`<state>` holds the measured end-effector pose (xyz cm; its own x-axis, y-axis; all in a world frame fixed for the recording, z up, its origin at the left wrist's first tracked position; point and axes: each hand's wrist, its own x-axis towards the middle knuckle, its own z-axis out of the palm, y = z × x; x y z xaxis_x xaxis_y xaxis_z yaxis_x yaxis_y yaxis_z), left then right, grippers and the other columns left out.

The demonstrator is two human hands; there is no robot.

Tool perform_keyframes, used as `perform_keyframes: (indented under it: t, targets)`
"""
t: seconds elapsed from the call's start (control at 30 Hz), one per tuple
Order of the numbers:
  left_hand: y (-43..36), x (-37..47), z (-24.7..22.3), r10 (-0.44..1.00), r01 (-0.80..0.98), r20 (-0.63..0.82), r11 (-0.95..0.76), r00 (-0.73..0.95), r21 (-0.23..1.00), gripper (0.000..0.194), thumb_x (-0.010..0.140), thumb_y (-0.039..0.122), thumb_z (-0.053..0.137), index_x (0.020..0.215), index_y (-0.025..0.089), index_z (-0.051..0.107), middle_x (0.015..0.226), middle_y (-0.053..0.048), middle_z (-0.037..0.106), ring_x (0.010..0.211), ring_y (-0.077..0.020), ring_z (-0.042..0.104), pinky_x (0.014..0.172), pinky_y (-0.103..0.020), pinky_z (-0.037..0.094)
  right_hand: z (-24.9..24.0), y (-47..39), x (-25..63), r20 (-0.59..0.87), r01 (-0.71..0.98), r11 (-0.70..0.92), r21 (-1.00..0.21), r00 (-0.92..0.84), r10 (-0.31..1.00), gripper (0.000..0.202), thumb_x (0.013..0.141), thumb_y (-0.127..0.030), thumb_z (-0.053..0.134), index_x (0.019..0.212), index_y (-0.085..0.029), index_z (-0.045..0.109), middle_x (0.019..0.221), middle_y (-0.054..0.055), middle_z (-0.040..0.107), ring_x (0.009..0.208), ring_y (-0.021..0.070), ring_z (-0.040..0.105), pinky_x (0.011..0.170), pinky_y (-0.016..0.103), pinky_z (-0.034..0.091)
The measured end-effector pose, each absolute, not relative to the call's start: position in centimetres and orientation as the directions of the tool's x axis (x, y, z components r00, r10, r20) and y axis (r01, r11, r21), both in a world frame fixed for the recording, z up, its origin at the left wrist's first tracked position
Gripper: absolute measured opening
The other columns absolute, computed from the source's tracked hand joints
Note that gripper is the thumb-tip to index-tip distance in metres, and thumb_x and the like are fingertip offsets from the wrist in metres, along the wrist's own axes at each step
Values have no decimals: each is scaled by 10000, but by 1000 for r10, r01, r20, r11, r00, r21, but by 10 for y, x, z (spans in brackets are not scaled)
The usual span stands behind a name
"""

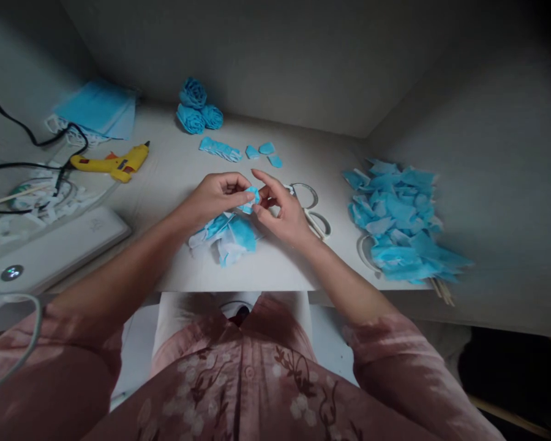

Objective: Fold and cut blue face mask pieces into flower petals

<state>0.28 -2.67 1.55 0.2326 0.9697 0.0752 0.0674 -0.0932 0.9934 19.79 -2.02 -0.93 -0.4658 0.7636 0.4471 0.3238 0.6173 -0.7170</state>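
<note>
Loose scraps (232, 236): blue and white, lying on the table (284, 269) in front of me.
Left hand (217, 195): my thumb and fingers pinch the small blue piece (250, 199) above the scraps.
Right hand (288, 215): thumb at the piece's edge, index finger raised; I cannot tell whether it grips.
Scissors (319, 223): just beside my right hand.
Glue gun (119, 163): yellow, left of my hands.
Rolled blue flowers (193, 109): three, clustered farthest off, near the back wall (275, 67).

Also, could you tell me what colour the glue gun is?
Yellow glue gun, in the head view.
</note>
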Motion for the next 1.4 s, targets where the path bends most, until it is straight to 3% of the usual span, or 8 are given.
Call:
perform_keyframes:
  t: [0.33,0.6,0.87,1.1,1.4]
  targets:
    - [-26,3,17,974,68,94,-111,208,991,415,647,507,872,765,163,671,700,26,601,654,-92,513,628,-223,425,-8,-17,203,422,245,564,-789,-451,786,566,964,-462,608,1478,-240,523,1068,60,708,945,177,642,814,320,575]
    - [-28,2,19,963,72,62,-83,261,994,461,741,589,784,903,163,716,770,-3,647,693,-115,561,653,-236,459,-12,-15,200,401,216,497,-841,-370,838,614,946,-539,634,1481,-258,522,1007,42,708,854,167,613,788,322,572]
    - [-23,-1,8,962,186,49,-102,268,977,325,721,460,802,718,171,655,632,26,577,591,-93,490,568,-228,348,-11,-8,206,342,175,419,-891,-349,872,645,945,-647,588,1472,-279,532,1066,63,717,923,195,648,810,360,575]
    - [-25,-2,12,936,277,21,-126,351,953,278,745,432,771,729,165,693,629,7,620,585,-102,516,547,-222,360,-14,0,213,348,94,415,-905,-396,850,604,908,-604,667,1384,-236,617,967,42,717,822,158,627,807,336,561]
    - [-22,-3,9,954,225,53,-124,296,966,304,762,469,780,797,170,735,674,3,628,623,-107,521,590,-228,380,-16,2,211,341,158,398,-904,-293,893,563,928,-569,645,1396,-260,602,945,32,698,790,154,610,758,326,551]
